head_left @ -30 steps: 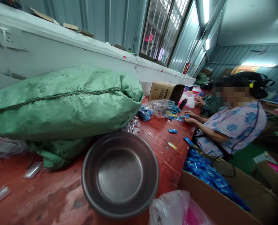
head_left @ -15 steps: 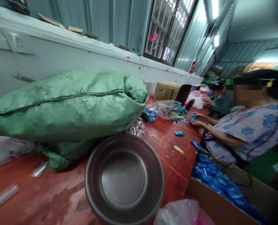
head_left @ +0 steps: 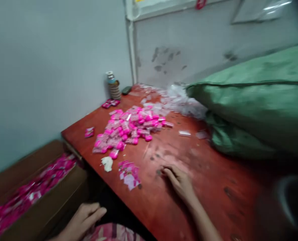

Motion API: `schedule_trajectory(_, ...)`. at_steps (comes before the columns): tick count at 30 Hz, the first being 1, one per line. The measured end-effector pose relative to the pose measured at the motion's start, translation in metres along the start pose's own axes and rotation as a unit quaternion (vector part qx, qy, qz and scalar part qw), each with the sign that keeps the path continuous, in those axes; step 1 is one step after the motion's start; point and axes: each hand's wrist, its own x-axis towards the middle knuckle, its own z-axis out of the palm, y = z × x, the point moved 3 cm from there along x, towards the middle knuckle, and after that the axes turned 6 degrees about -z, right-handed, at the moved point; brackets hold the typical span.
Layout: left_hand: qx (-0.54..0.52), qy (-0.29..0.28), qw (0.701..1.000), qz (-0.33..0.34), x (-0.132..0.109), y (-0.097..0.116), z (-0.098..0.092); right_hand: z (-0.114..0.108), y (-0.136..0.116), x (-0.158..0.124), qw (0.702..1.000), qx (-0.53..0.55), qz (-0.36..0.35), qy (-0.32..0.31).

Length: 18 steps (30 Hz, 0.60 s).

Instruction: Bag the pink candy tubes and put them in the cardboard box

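My right hand (head_left: pixel 180 182) rests low over the red tabletop (head_left: pixel 174 207), fingers curled in toward the thumb; no object shows in it. Closest to it lie flat pink-and-white printed slips (head_left: pixel 129 174). My left hand (head_left: pixel 85 217) hovers by my lap off the table's front edge, its fingers bent together and nothing visible between them. Beyond the slips spreads a heap of small clear tubes with bright pink caps (head_left: pixel 132 125). Beside the heap sits a small white crumpled lump (head_left: pixel 107 164). The picture is blurred by motion.
A brown carton (head_left: pixel 61 190) full of pink packets (head_left: pixel 33 194) stands left of the table. A big green sack (head_left: pixel 259 103) lies at the right, near clear plastic pieces (head_left: pixel 179 97). A bottle (head_left: pixel 110 77) and a striped cup (head_left: pixel 115 91) stand at the far corner.
My view has swung left and down, from the basin, sack and co-workers to the table's left end. Both my hands have come into view.
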Motion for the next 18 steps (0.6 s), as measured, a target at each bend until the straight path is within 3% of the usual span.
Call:
schedule_trajectory(2,0.038,0.051,0.992,0.107,0.009,0.016,-0.026,0.001,0.005,-0.002,1.0,-0.015,0.021,0.007)
schedule_trajectory(4,0.084,0.139,0.958,0.235,0.024,0.033,-0.051,0.002,0.009,-0.005,0.998,-0.031,0.043,0.017)
schedule_trajectory(6,0.141,0.228,0.917,0.294,0.043,0.041,-0.068,0.004,0.012,-0.008,0.997,-0.041,0.065,0.032)
schedule_trajectory(9,0.254,0.296,0.885,0.255,0.074,0.035,-0.072,0.007,0.015,-0.009,0.994,-0.046,0.084,0.052)
schedule_trajectory(12,0.312,0.299,0.872,0.23,0.095,0.021,-0.06,0.009,0.013,-0.009,0.992,-0.049,0.093,0.069)
schedule_trajectory(18,0.244,0.352,0.865,0.262,0.094,0.01,-0.053,0.013,0.007,-0.011,0.984,-0.082,0.111,0.109)
